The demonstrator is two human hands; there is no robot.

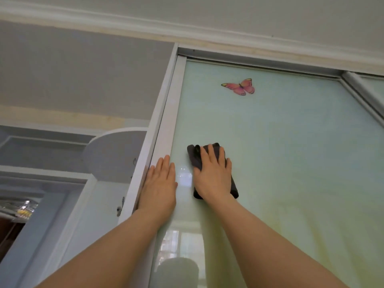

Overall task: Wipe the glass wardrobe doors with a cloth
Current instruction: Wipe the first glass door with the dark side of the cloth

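Cloth (pixel 195 157) under right hand (pixel 214 175) on glass door (pixel 291 142)

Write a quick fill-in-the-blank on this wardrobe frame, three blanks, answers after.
1. The right hand presses a dark ____ flat against the glass door.
2. The left hand rests open beside the door's white ____.
3. The pink ____ decoration sits above both hands.

Missing words: cloth; frame; butterfly.
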